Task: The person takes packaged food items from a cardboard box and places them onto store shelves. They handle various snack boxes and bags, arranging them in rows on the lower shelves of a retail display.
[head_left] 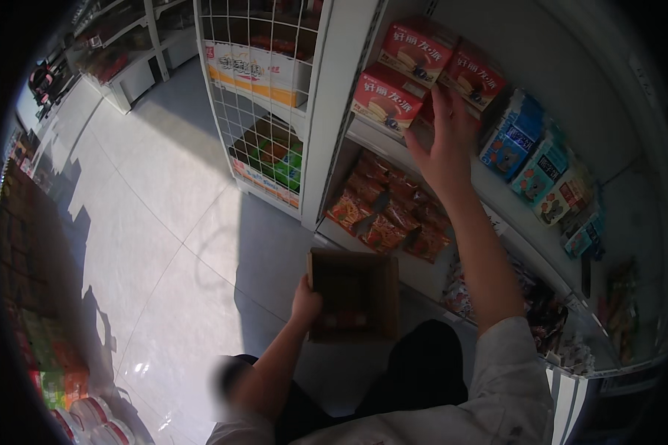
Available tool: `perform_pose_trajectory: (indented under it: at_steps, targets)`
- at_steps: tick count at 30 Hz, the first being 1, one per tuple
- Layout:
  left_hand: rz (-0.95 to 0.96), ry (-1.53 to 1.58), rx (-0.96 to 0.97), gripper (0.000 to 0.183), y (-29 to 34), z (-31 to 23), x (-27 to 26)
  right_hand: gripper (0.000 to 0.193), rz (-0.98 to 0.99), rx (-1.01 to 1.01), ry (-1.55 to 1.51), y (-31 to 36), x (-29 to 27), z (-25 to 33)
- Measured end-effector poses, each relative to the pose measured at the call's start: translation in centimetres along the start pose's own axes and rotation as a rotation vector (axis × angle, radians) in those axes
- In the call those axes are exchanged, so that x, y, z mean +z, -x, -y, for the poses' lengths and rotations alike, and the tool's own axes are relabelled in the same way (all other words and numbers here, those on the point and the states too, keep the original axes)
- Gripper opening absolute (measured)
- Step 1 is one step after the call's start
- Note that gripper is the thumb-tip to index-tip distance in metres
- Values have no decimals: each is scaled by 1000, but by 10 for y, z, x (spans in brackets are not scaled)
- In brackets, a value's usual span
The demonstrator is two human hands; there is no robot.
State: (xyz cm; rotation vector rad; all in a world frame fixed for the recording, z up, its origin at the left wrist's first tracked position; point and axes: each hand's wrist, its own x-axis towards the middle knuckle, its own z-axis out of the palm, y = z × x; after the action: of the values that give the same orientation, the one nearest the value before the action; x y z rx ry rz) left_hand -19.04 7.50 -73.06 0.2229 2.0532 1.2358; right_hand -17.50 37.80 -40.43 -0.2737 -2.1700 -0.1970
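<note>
My left hand (306,302) grips the left wall of an open cardboard box (388,297), held low beside the shelves. Something reddish lies at the bottom of the box, too dark to make out. My right hand (447,144) is raised to the upper shelf, fingers apart, at a group of red snack cartons. One carton (384,102) stands in front to the left of my thumb, with another carton (414,53) above it. A third carton (473,76) stands right beside my fingertips. Whether the fingers touch a carton I cannot tell, and part of the group is hidden behind my hand.
Blue and teal snack bags (523,141) line the same shelf to the right. Orange-red snack packets (386,211) fill the shelf below. A white wire-grid rack side (263,96) stands left of the shelves. Sunlit tile floor (163,222) stretches left, with stacked goods (93,419) at lower left.
</note>
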Motion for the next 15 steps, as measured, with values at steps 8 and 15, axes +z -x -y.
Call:
perform_pose_trajectory:
  at_steps: [8, 15]
  targets:
    - [9, 17, 103, 68, -2, 14, -2, 63, 24, 42, -46, 3, 24, 1]
    - [27, 15, 121, 71, -10, 23, 1, 61, -21, 31, -227, 3, 26, -9]
